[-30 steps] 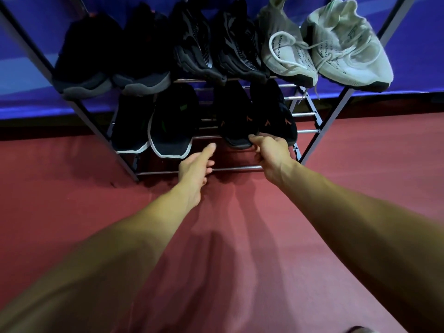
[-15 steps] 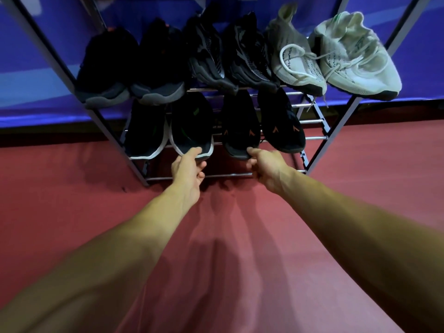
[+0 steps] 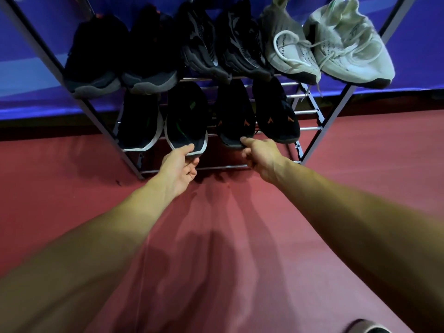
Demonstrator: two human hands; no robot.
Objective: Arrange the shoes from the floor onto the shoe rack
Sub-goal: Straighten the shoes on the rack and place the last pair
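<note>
A metal shoe rack (image 3: 310, 140) stands on the red floor against a blue wall. Its upper shelf carries several dark shoes and a white pair (image 3: 336, 44). On the lower shelf sit a black pair with white soles and a black pair with orange marks. My left hand (image 3: 179, 167) grips the toe of the right white-soled shoe (image 3: 186, 118), thumb on top and fingers underneath. My right hand (image 3: 260, 153) pinches the toe of the left orange-marked shoe (image 3: 236, 118). The other orange-marked shoe (image 3: 276, 114) lies just right of it.
The rack's lowest rail (image 3: 216, 167) runs just under my hands. Red floor (image 3: 216, 248) stretches in front of the rack. A dark rounded object (image 3: 370, 328) shows at the bottom right corner, partly cut off.
My left hand has moved from the lower rail up to the white-soled shoe's toe and taken hold of it. My right hand has shifted from between the orange-marked shoes to the left one's toe.
</note>
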